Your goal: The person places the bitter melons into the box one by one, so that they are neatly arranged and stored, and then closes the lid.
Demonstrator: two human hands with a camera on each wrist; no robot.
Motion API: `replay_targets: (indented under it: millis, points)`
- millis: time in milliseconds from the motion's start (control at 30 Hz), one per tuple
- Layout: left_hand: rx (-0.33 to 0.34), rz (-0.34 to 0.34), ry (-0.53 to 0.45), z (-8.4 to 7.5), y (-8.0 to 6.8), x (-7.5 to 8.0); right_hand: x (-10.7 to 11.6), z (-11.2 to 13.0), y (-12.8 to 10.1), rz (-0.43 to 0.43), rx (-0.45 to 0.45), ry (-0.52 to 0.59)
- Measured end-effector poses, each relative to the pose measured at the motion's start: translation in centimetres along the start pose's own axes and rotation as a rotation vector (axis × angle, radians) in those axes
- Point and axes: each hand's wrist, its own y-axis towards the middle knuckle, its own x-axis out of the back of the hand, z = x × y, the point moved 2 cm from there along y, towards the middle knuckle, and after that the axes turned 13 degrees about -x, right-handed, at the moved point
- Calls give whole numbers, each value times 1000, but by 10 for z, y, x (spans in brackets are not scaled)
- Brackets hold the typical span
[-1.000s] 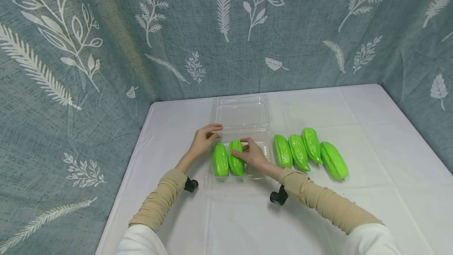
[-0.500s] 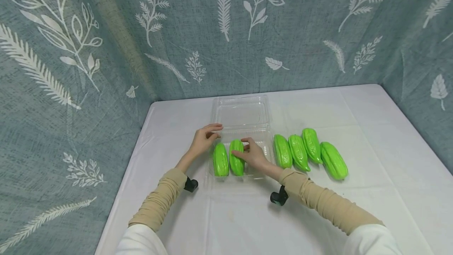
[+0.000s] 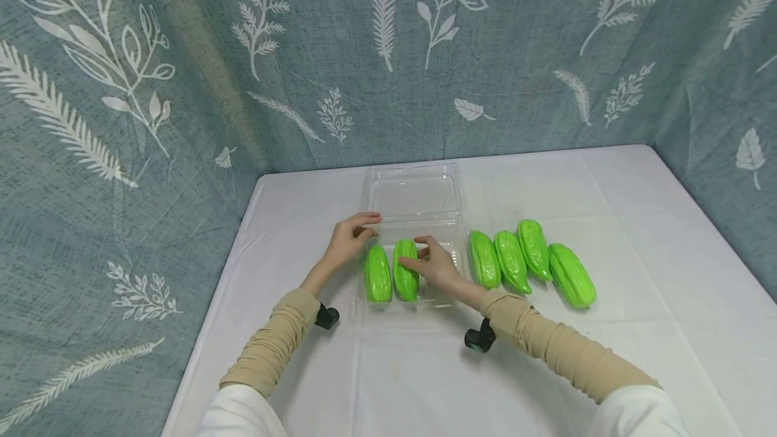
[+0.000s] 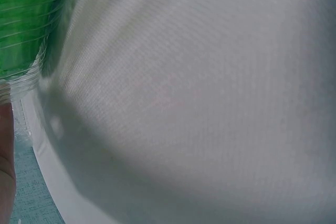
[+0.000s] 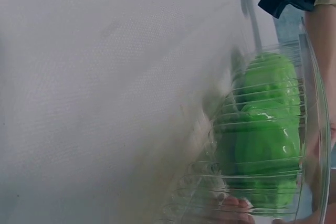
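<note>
In the head view a clear plastic clamshell container [image 3: 444,299] lies with its lid folded back. Two glossy, bright green ridged gourds stand side by side in its left part: a left gourd [image 3: 378,274] and a second gourd [image 3: 405,285]. My right hand [image 3: 438,267] holds the second gourd between thumb and fingers. At the container's back left corner, my left hand [image 3: 347,241] grips the rim with thumb and fingers. Through the ribbed wall the right wrist view shows green gourds [image 5: 268,140]. The left wrist view catches only a finger [image 4: 5,156] beside the container's edge.
To the right of the container several more green gourds [image 3: 512,261] lie on the white tablecloth [image 3: 419,376]. The transparent lid [image 3: 413,193] lies flat behind the container. A blue-grey leaf-patterned curtain [image 3: 425,100] hangs at the back and sides.
The second gourd has shifted very slightly right, away from the left one, with my right hand on it. My left hand has stayed in place.
</note>
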Motion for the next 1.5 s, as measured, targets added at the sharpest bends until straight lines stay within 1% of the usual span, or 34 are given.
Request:
replay_targets:
  millis: [133, 267, 367, 500, 633, 967, 1133, 1200, 1267, 1333, 1367, 1433, 1500]
  points:
    - [10, 3, 8, -1, 0, 1, 1, 1, 0, 5, 1, -1]
    - [1, 0, 16, 2, 0, 0, 3, 3, -1, 1, 7, -10]
    - [-5, -8, 17, 14, -1, -1, 6, 5, -2, -10, 9, -17]
    - [18, -13, 33, 31, -3, -3, 9, 5, -1, -18, 1, -27]
    - [35, -13, 54, 37, -4, -3, 12, 5, -1, -14, 7, -32]
    - [25, -19, 33, 38, -4, -3, 24, 9, -4, 21, 39, -29]
    - [41, -16, 38, 37, -4, -3, 29, 9, -5, 62, 57, -15]
    - [42, -18, 38, 37, -4, -3, 31, 9, -6, 78, 81, -5]
    - [36, -20, 35, 38, -4, -3, 35, 16, -15, 101, 95, 15]
    - [28, -21, 35, 38, -4, -3, 37, 14, -16, 116, 122, 34]
    - [12, -19, 32, 37, -5, -3, 37, 13, -16, 125, 133, 46]
    - [3, -18, 21, 28, -4, -2, 38, 10, -16, 147, 145, 64]
    - [-7, -16, 12, 18, -4, -1, 38, 0, -9, 154, 164, 72]
